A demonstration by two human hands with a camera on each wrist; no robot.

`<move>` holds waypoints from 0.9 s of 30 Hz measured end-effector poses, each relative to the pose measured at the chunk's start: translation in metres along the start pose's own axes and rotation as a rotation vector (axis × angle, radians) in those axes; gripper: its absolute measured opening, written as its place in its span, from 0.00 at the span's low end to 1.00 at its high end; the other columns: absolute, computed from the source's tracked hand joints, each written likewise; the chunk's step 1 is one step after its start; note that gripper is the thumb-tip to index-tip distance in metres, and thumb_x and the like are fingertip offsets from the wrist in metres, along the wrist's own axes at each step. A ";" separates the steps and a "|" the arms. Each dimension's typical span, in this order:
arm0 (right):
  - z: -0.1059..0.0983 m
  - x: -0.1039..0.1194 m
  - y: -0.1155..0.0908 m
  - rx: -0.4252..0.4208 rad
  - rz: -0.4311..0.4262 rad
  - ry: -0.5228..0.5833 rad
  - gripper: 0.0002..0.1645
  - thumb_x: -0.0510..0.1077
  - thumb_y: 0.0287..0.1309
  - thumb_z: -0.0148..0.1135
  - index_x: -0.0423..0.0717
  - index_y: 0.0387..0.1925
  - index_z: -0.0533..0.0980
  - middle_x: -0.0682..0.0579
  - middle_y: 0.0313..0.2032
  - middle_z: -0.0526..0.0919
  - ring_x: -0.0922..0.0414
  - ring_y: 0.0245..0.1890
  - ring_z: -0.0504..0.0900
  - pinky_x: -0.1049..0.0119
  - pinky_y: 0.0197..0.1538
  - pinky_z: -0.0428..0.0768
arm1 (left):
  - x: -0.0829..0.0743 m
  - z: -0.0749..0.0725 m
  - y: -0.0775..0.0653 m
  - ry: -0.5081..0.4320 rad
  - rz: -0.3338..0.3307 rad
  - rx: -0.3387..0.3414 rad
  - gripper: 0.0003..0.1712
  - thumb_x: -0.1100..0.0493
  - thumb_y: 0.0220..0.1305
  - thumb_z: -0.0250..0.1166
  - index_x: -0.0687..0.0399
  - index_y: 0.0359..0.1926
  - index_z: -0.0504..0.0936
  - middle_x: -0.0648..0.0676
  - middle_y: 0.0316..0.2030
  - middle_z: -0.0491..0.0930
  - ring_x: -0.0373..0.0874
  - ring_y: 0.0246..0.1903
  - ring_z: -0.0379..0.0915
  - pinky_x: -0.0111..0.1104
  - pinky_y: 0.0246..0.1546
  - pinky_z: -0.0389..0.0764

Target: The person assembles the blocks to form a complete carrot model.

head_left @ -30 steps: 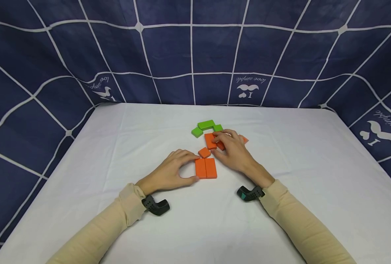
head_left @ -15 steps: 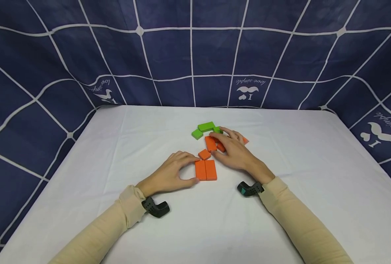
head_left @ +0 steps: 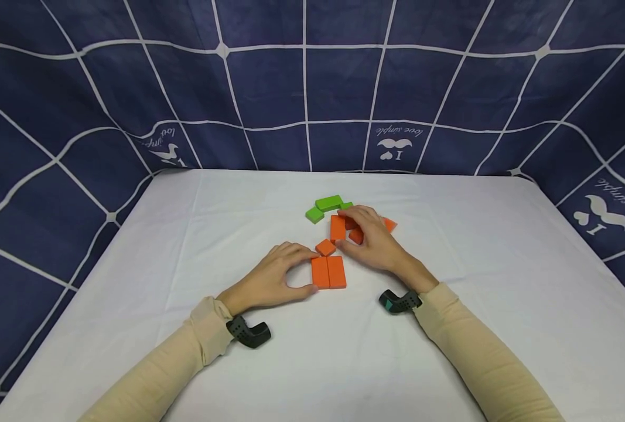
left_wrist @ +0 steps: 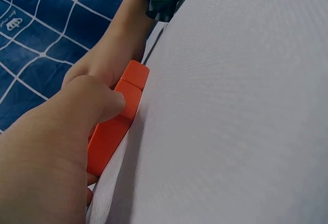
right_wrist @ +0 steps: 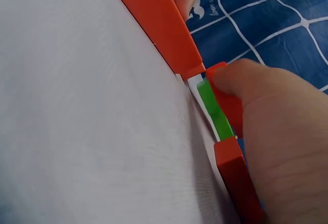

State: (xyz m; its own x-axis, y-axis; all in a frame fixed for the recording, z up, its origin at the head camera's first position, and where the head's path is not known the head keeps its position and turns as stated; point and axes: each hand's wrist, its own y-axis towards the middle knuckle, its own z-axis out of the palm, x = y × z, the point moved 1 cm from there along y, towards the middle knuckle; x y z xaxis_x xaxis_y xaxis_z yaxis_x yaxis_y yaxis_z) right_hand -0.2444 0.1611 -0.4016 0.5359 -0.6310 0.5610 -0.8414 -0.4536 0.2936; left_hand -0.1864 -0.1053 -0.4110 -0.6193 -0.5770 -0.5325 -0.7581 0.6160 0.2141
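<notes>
My left hand (head_left: pixel 272 276) rests at the left, its thumb and index finger pinching the two ends of an orange rectangular block (head_left: pixel 320 274). A second orange block (head_left: pixel 337 272) lies flush along its right side. Beyond this pair a small orange block (head_left: pixel 325 247) sits turned like a diamond. My right hand (head_left: pixel 374 241) pinches another orange rectangular block (head_left: pixel 338 228) between thumb and index finger. In the right wrist view this held block (right_wrist: pixel 231 108) appears raised, with green showing beneath it. More orange pieces (head_left: pixel 357 235) lie partly hidden under the right hand.
Farther back are a long green block (head_left: pixel 328 203) and a small green block (head_left: pixel 314 214); another green piece (head_left: pixel 347 205) is partly covered by the right fingers. An orange pointed piece (head_left: pixel 390 224) shows beyond the right hand. A dark blue checked cloth (head_left: pixel 270 88) hangs behind the white table (head_left: pixel 212 211).
The orange block in my right hand has shifted slightly right and turned straighter, and more of the orange pieces beside it show. My left hand and the pair of blocks have stayed put.
</notes>
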 end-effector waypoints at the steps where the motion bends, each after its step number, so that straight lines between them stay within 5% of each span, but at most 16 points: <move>1: 0.000 0.001 -0.001 -0.007 0.003 0.020 0.40 0.53 0.60 0.72 0.46 0.71 0.71 0.49 0.68 0.73 0.48 0.73 0.62 0.45 0.76 0.59 | 0.000 0.000 0.000 -0.001 0.001 -0.001 0.36 0.43 0.59 0.73 0.47 0.67 0.78 0.49 0.62 0.77 0.46 0.64 0.68 0.49 0.69 0.67; 13: -0.002 0.003 -0.012 -0.071 -0.017 0.171 0.39 0.45 0.55 0.76 0.43 0.68 0.73 0.49 0.63 0.77 0.54 0.53 0.78 0.58 0.60 0.77 | 0.001 0.000 0.000 -0.005 0.007 -0.006 0.36 0.42 0.60 0.73 0.45 0.67 0.78 0.48 0.61 0.77 0.45 0.63 0.68 0.48 0.68 0.68; 27: -0.006 0.006 -0.040 0.052 -0.052 0.215 0.39 0.47 0.52 0.79 0.47 0.65 0.76 0.52 0.57 0.77 0.58 0.49 0.79 0.61 0.58 0.79 | 0.000 0.000 0.000 -0.006 -0.002 0.006 0.34 0.43 0.60 0.72 0.45 0.67 0.79 0.48 0.61 0.77 0.45 0.63 0.68 0.48 0.68 0.68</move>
State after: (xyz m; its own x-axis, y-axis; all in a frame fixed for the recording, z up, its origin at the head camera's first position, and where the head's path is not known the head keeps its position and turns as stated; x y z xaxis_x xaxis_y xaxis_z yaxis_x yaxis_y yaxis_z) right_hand -0.2082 0.1790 -0.4053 0.5464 -0.4600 0.6999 -0.8057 -0.5171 0.2890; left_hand -0.1866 -0.1056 -0.4107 -0.6165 -0.5752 -0.5376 -0.7581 0.6180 0.2082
